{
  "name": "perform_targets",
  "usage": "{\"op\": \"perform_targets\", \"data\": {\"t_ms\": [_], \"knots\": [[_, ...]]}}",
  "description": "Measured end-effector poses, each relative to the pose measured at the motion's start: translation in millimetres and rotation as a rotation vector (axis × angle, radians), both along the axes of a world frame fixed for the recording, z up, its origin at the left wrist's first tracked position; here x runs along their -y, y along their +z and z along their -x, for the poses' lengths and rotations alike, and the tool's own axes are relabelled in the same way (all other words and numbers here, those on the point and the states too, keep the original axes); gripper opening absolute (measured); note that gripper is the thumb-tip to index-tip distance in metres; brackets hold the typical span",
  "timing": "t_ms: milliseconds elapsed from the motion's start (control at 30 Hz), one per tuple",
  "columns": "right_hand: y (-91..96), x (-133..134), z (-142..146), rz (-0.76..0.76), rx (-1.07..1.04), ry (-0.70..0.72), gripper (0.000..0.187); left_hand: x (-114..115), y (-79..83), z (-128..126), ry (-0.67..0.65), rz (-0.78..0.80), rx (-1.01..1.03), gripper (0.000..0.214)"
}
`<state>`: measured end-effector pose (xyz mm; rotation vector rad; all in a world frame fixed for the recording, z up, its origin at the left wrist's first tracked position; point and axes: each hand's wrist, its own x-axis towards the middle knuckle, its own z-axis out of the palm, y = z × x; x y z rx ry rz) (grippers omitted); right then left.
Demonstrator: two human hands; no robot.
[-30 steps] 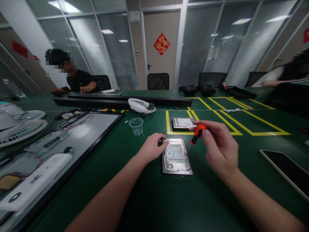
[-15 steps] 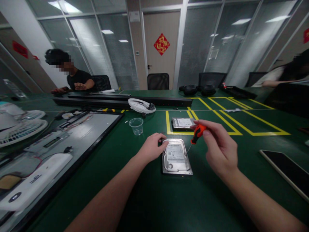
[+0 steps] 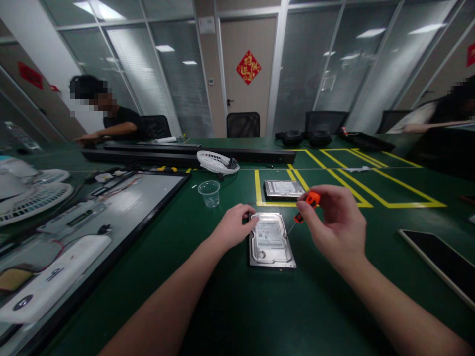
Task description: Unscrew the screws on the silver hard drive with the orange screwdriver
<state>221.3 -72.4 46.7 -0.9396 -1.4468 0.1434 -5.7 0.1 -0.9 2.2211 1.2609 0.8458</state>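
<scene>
A silver hard drive (image 3: 271, 241) lies flat on the green table (image 3: 230, 306) in front of me. My left hand (image 3: 234, 228) is closed on the drive's far left corner, holding it down. My right hand (image 3: 336, 223) is closed around a small orange-handled screwdriver (image 3: 307, 204). The screwdriver leans down to the left, and its thin tip rests at the drive's right edge. A second hard drive (image 3: 284, 188) lies further back, inside a yellow taped square.
A clear plastic cup (image 3: 210, 193) stands left of the drives. A large opened display panel (image 3: 85, 217) with boards and wires fills the left side. White fan grilles (image 3: 217, 161) and long black bars lie further back. A dark tablet (image 3: 441, 262) lies at the right. Other people sit at the far left and far right.
My right fingers have shifted on the screwdriver handle, which now shows less orange. The person at the far left has stretched an arm out. The drive and my left hand have stayed put.
</scene>
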Motion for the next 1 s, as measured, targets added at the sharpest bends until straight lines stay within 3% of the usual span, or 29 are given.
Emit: {"op": "perform_targets", "data": {"t_ms": [100,200,500,800,1000], "knots": [[3.7,5.8,3.2,0.018,-0.042,0.104,0.019,0.7,1.5,-0.1,0.002,0.010,-0.005,0.025],[4.5,8.6,4.9,0.019,-0.061,0.149,0.020,1.2,2.6,-0.1,0.003,0.016,-0.003,0.025],[0.3,-0.2,-3.4,-0.031,0.119,-0.019,0.032,1.1,2.2,0.3,-0.004,0.010,0.007,0.024],[4.5,8.8,0.7,0.018,0.047,0.097,0.032,0.6,1.8,0.5,-0.003,0.017,0.004,0.025],[-1.1,0.9,-2.5,-0.023,0.073,0.029,0.034,-1.3,-1.3,0.4,-0.006,0.005,0.003,0.025]]}}
